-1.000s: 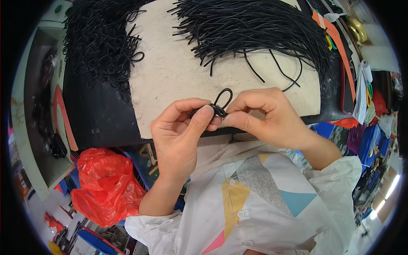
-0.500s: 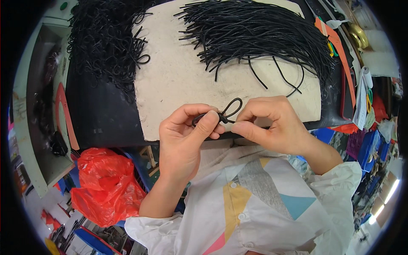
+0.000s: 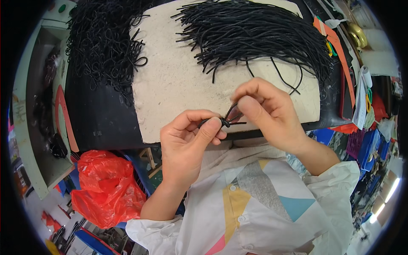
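A black cord (image 3: 225, 123) with a knot in it is held between my two hands, above the near edge of the pale board (image 3: 170, 93). My left hand (image 3: 197, 131) pinches it just left of the knot between thumb and forefinger. Up and to the right, my right hand (image 3: 261, 108) grips the loop that rises from the knot. A short free end points right below that loop. Part of the cord is hidden behind my left fingers. Beyond lies a bundle of straight black cords (image 3: 255, 38), and a heap of looped black cords (image 3: 102, 46) lies far left.
A red plastic bag (image 3: 108, 187) hangs below the table's left side. Orange strips (image 3: 338, 40) and scissors (image 3: 331, 49) lie at the right edge. On the left stands an open drawer or tray (image 3: 36, 140).
My right hand has left the short cord end and moved up to grip the loop. My left hand keeps its pinch by the knot.
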Demonstrator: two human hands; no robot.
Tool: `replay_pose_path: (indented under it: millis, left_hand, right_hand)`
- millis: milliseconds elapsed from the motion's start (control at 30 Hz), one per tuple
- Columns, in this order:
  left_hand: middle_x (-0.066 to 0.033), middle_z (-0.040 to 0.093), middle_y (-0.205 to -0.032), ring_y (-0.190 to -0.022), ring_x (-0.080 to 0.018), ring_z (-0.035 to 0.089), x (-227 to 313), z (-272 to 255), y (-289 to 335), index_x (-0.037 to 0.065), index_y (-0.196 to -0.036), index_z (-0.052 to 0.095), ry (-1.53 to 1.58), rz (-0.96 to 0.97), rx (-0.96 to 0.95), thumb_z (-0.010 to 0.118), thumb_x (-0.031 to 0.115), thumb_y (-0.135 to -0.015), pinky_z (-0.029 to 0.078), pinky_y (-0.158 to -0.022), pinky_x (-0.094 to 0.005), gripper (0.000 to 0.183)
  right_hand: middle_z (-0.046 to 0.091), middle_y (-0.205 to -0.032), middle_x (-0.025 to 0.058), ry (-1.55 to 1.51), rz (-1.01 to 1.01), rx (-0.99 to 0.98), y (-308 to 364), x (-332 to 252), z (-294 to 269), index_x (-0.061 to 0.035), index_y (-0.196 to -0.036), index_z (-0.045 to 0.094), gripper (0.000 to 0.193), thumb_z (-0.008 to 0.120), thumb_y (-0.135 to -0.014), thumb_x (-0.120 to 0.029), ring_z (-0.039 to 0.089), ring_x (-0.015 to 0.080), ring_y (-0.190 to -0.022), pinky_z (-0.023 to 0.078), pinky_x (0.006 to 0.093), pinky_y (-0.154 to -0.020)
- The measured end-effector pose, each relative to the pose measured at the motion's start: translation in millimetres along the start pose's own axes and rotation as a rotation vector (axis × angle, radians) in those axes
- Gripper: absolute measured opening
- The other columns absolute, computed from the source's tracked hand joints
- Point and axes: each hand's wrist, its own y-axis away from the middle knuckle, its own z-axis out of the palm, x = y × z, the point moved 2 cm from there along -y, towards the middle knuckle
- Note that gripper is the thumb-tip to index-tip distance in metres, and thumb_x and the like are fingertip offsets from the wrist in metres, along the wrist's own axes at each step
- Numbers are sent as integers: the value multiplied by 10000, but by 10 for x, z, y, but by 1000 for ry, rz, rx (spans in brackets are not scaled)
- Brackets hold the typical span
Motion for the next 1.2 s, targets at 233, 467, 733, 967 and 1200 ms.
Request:
replay_pose_path:
  millis: [233, 467, 733, 967, 1200]
  left_hand:
    - [-79, 588, -781, -659, -96, 565, -18, 25, 6, -42, -913, 551, 34, 4, 39, 561, 45, -833, 447, -578, -188, 119]
    - [-62, 568, -770, -638, -100, 551, -56, 48, -4, -28, -939, 512, 175, -70, 27, 540, 51, -847, 436, -548, -177, 125]
    - [-127, 611, -819, -692, -155, 620, -8, 32, -9, -73, -935, 571, 108, -118, 0, 609, 21, -788, 522, -636, -221, 179]
    - [-139, 617, -826, -717, -167, 628, -31, 91, -11, -81, -929, 571, 124, -169, 0, 603, 22, -793, 530, -652, -223, 174]
    - [-141, 618, -821, -700, -170, 630, -44, 84, -5, -78, -931, 574, 99, -161, -3, 600, 19, -794, 532, -633, -224, 170]
  right_hand:
    - [600, -684, 53, 330, -100, -59, 33, 55, -4, 6, -826, 598, 127, 645, -746, -81, 566, 101, -631, 437, 227, -566]
    - [603, -656, 80, 479, -168, -15, 70, 51, -42, -3, -776, 596, 107, 645, -737, -90, 536, 111, -528, 407, 230, -478]
    - [584, -649, 14, 161, 53, -38, 33, 2, -61, 5, -788, 596, 126, 609, -796, -120, 515, 44, -612, 409, 194, -538]
    - [601, -687, 24, 229, 95, -78, 42, 22, -92, 7, -824, 610, 129, 626, -784, -114, 523, 40, -636, 413, 182, -555]
    - [606, -726, 41, 306, -70, -84, 6, -22, -98, 15, -831, 604, 112, 614, -785, -87, 544, 66, -657, 434, 197, -581]
